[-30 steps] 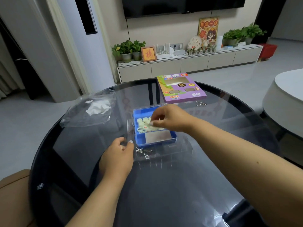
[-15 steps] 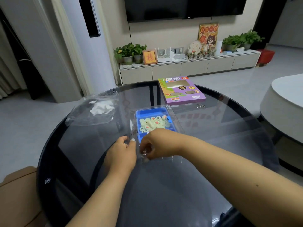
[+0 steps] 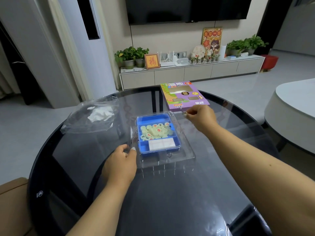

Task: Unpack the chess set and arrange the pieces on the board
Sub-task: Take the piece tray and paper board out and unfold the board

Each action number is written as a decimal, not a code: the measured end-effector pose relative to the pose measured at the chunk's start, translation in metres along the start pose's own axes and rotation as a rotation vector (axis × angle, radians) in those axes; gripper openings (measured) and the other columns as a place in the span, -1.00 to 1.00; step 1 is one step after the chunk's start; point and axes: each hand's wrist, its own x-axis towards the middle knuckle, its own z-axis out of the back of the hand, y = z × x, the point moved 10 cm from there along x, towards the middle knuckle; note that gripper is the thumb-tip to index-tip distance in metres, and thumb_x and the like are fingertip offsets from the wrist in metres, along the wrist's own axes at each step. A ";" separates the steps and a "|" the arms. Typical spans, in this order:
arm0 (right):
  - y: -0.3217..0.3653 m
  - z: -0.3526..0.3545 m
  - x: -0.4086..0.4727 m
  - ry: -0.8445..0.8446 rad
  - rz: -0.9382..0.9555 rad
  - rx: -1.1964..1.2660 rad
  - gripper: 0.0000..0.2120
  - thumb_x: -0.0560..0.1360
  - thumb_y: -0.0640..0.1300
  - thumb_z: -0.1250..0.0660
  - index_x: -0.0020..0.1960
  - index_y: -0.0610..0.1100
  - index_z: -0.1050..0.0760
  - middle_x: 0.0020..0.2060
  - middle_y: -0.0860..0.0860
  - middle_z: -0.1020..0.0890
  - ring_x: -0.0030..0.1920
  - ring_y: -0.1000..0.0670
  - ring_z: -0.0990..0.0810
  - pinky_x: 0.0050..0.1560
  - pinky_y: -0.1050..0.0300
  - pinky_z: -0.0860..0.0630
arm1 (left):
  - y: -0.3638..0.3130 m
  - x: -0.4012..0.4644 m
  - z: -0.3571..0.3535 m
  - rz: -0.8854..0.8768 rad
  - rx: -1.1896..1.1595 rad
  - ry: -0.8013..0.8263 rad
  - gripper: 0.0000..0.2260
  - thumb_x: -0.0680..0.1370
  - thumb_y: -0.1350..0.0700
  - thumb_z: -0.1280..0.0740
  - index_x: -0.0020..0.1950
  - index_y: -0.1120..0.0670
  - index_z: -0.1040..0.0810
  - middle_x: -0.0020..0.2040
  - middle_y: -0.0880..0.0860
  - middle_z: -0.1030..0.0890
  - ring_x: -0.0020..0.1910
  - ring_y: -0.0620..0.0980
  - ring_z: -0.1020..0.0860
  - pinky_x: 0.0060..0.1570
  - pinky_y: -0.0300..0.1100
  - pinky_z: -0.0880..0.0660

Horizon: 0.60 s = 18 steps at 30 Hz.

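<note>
Right hand [image 3: 201,119] has moved from the tray's near edge out to the far right, just below the purple box [image 3: 185,96], fingertips pinched on a small metal bit, too small to identify. Left hand [image 3: 121,163] pinches the near-left edge of the clear plastic cover [image 3: 180,160]. Blue tray [image 3: 158,134] sits mid-table inside that cover, long axis running away from the camera. Its middle compartment holds a loose pile of pale round chess pieces [image 3: 156,131] with red and dark characters; the near compartment holds a folded white sheet [image 3: 161,144]. Crumpled clear bag [image 3: 95,116] lies at left on the glass table [image 3: 170,201].
</note>
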 end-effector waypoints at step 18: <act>-0.045 -0.053 -0.002 0.219 0.173 -0.548 -0.54 0.57 -0.04 -0.01 0.42 -0.14 -0.33 0.47 -0.03 -0.26 0.43 -0.07 -0.23 0.36 0.02 -0.24 | -0.004 -0.003 0.001 -0.018 -0.007 0.013 -0.66 0.59 -0.09 -0.18 0.31 -0.01 -0.48 -0.24 -0.20 -0.46 -0.14 -0.04 -0.45 -0.16 -0.15 -0.32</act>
